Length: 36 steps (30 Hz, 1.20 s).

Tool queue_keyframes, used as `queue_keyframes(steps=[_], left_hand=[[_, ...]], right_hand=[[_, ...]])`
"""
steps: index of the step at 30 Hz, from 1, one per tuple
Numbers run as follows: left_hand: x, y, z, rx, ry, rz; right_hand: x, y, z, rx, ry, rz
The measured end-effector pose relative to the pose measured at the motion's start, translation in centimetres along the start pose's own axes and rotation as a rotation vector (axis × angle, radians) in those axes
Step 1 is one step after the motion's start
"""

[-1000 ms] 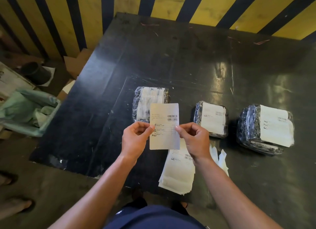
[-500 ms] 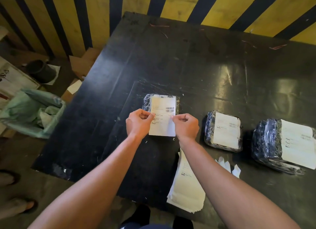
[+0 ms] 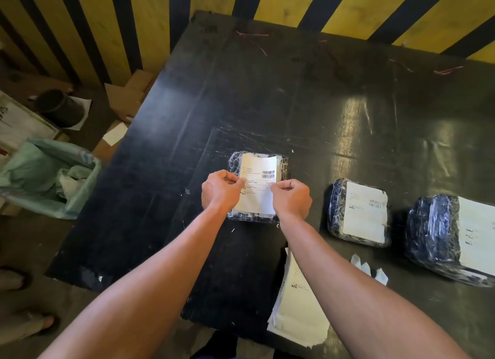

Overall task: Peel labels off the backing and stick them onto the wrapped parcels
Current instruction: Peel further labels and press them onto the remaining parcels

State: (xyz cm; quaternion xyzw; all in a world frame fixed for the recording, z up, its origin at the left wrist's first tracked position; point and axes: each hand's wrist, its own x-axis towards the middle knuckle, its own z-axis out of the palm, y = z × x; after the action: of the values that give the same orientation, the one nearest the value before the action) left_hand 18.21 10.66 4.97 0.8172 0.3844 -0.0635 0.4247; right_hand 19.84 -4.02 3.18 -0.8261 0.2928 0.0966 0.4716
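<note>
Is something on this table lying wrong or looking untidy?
Mostly tidy. The label pinched by the left hand and right hand has its far edge curling up off the parcel, not yet flat. The stack of sheets hangs over the table's near edge.

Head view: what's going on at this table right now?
A person is labelling wrapped parcels on a black table. Both hands, the left hand and the right hand, pinch the side edges of a label held over the leftmost parcel; its top edge curls up, so it is not pressed flat. Two parcels to the right, the middle parcel and the far parcel, already carry labels. A stack of sheets lies near the front edge.
</note>
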Motion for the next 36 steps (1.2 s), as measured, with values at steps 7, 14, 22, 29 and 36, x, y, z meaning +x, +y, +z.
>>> queue_keyframes(steps=[7,14,22,29,36], left_hand=[[0.7,-0.4,0.2,0.057,-0.009,0.013],[0.8,-2.0,-0.2,0.222,0.102,0.245],[-0.9,-7.6,0.4,0.596,-0.218,0.949],[-1.2,-8.5,1.2,0.559,-0.342,0.849],[-1.2,-8.4,1.2,0.556,-0.319,0.836]], right_hand=[[0.4,0.1,0.5,-0.125,0.013,-0.044],[0.5,1.1,-0.4,-0.245,0.074,-0.21],[-1.9,5.1,-1.4,-0.638,-0.256,-1.056],[1.0,2.0,1.0,-0.863,-0.387,-0.913],[4.1,1.2,0.1,-0.945,-0.32,-0.829]])
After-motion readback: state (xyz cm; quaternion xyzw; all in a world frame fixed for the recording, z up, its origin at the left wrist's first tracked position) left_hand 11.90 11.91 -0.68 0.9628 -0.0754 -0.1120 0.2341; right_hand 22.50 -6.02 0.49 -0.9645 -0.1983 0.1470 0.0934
